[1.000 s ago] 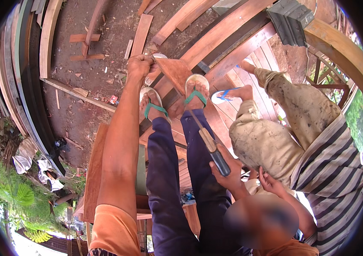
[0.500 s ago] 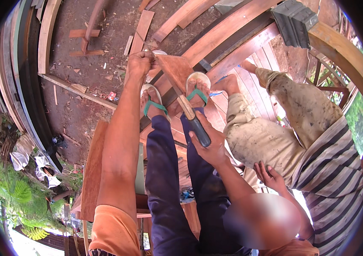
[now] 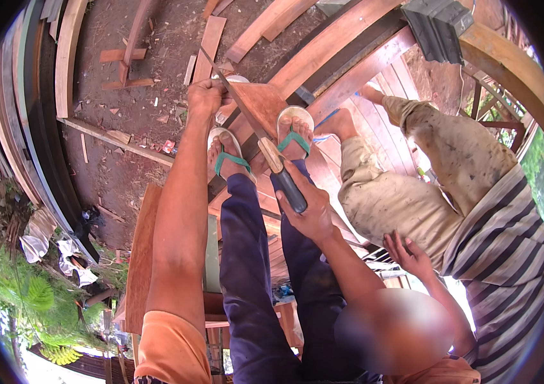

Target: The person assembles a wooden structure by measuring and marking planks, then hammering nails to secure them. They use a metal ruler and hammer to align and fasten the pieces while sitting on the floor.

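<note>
My right hand (image 3: 310, 210) is wrapped around the black and wooden handle of a handsaw (image 3: 246, 114). Its long, narrow blade, seen almost edge-on, runs away and to the left across a reddish-brown board (image 3: 265, 101). My left hand (image 3: 207, 97) is closed at the left end of this board, beside the blade. What its fingers pinch is mostly hidden, but they appear to grip the board's edge. My feet, in green-strapped sandals, stand next to the board.
Timber beams (image 3: 333, 48) pass behind the board, with a dark moulded block (image 3: 437, 29) on them. A person in stained trousers (image 3: 406, 198) sits close on my right, one hand (image 3: 406, 253) near my right arm. Wood scraps (image 3: 118, 136) lie on the ground; long planks (image 3: 66, 57) stand left.
The saw and my right hand have shifted slightly forward and to the left. More of the blade's side shows now. My left hand stays at the board's end.
</note>
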The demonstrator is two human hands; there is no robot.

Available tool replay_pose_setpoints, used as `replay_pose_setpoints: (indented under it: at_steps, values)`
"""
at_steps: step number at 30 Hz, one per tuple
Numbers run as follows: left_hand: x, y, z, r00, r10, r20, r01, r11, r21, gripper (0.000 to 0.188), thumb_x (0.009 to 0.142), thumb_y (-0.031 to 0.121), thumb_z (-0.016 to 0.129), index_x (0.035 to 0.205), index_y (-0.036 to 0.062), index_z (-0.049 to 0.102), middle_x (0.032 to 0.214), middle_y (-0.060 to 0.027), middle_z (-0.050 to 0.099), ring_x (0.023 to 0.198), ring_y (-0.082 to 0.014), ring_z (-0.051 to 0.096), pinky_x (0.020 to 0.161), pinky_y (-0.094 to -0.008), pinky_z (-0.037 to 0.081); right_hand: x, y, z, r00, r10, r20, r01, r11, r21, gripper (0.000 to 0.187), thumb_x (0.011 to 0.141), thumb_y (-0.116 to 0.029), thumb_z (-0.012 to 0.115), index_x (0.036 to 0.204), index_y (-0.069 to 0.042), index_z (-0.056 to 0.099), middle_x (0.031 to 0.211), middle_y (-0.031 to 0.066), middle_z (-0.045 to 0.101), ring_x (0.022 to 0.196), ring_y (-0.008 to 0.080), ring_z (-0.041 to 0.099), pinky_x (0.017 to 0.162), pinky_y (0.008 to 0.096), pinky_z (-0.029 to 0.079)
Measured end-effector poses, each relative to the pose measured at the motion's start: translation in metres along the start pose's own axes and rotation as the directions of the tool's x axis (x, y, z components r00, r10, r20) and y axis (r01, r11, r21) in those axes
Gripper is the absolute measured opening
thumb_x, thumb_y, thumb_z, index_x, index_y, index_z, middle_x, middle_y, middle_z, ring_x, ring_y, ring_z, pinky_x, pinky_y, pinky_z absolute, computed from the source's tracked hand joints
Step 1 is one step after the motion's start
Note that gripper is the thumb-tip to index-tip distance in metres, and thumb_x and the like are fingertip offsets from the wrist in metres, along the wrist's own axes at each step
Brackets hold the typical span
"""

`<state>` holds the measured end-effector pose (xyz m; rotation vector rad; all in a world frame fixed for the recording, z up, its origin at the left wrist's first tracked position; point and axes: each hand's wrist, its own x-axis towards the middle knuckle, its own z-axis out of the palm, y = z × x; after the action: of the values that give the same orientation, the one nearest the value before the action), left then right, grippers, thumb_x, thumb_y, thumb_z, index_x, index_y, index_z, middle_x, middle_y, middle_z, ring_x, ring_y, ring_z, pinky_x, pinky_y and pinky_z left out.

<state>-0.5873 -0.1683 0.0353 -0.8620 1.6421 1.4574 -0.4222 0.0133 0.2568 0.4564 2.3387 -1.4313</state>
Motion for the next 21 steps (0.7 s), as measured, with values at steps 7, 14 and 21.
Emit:
replay_pose_setpoints:
  at_steps: [7,14,21]
  values:
    - [-0.003,-0.001,-0.001,1.000,0.027,0.002,-0.027,0.998,-0.065,0.013,0.095,-0.003,0.063,0.087,-0.0074,0.072,0.078,-0.0127,0.074,0.063,-0.0169,0.071,0.058,-0.0274,0.059,-0.005,0.009,-0.005,0.993,0.112,0.048,-0.116,0.989,0.090,0.064,0.090,-0.005,0.077,0.148,0.001,0.052,0.117,0.0209,0.074,0.095,0.0162,0.074,0.082,0.0297,0.056]
    - [-0.001,-0.002,0.003,0.998,0.054,-0.016,-0.055,0.998,-0.042,0.011,0.091,-0.003,0.065,0.085,-0.0064,0.074,0.075,-0.0122,0.073,0.062,-0.0180,0.071,0.054,-0.0284,0.058,-0.033,0.003,-0.020,0.984,0.168,0.063,-0.167,0.986,-0.016,0.063,0.090,-0.006,0.075,0.148,0.001,0.052,0.098,0.0105,0.072,0.075,0.0089,0.062,0.071,0.0247,0.051]
    - [-0.009,0.005,0.004,0.999,0.027,-0.018,-0.026,0.998,0.057,0.011,0.092,0.001,0.066,0.086,-0.0046,0.074,0.077,-0.0117,0.074,0.064,-0.0167,0.071,0.058,-0.0274,0.059,-0.054,-0.016,-0.041,0.946,0.308,0.099,-0.308,0.951,-0.021,0.061,0.093,-0.009,0.074,0.149,0.001,0.052,0.093,0.0040,0.069,0.073,0.0072,0.060,0.068,0.0247,0.050]
